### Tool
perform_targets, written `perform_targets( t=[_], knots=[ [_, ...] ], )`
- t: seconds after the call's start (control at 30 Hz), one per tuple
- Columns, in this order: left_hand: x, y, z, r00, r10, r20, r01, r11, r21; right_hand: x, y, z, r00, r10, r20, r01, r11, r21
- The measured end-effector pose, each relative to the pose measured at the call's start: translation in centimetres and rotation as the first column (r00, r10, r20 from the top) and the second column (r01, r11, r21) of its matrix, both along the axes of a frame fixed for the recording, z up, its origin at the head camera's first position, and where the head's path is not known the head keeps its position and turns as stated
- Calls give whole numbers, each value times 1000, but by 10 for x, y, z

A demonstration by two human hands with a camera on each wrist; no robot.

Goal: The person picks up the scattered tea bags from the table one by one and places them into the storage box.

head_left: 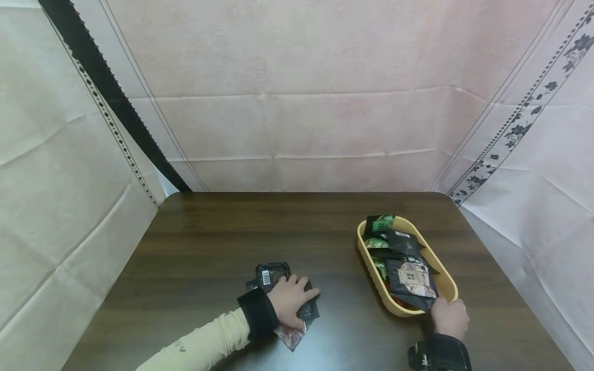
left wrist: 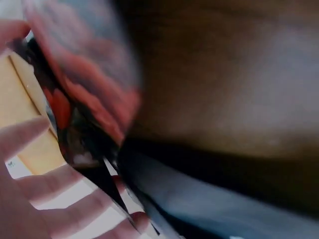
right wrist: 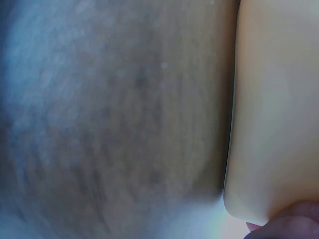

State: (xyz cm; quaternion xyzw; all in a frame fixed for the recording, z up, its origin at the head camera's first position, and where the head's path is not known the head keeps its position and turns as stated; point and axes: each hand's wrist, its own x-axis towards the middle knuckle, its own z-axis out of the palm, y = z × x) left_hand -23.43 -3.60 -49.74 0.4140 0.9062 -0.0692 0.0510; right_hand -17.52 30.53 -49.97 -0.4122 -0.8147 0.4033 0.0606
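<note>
Several dark flat packets [head_left: 308, 310] lie in an overlapping pile left of the basket. My left hand [head_left: 291, 301] rests on them from above with its fingers spread. In the left wrist view, the thumb and some fingertips touch the edges of a packet with a red picture [left wrist: 92, 74]. On the right stands a yellow oblong basket [head_left: 443, 278] holding several black and green packets [head_left: 410, 278]. My right hand [head_left: 450, 318] grips the basket's near right corner. Close up, fingers [right wrist: 291, 226] press against its smooth outer wall; the rest of that hand is hidden there.
Everything lies on a dark brown wooden table [head_left: 209, 237], whose far edge meets hanging white cloth [head_left: 297, 129]. More cloth hangs along the left and right sides. Bare tabletop separates the pile from the basket.
</note>
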Motion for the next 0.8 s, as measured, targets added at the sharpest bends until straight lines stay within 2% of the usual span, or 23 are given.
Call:
perform_targets(
  t=[0.2,0.33,0.53,0.8],
  knots=[
    [-4,11,-7,998,-51,-35,50,998,-27,1,1,0,1000,-10,-3,10,1000,-12],
    [-11,13,-9,997,-58,-42,58,998,18,1,1,0,1000,1,-7,-1,1000,-11],
    [-19,16,4,993,-75,-96,87,988,127,2,2,0,1000,-4,-26,5,1000,5],
    [-29,38,27,986,-111,-127,132,977,168,1,0,-2,1000,-9,-24,8,1000,-21]
  ],
)
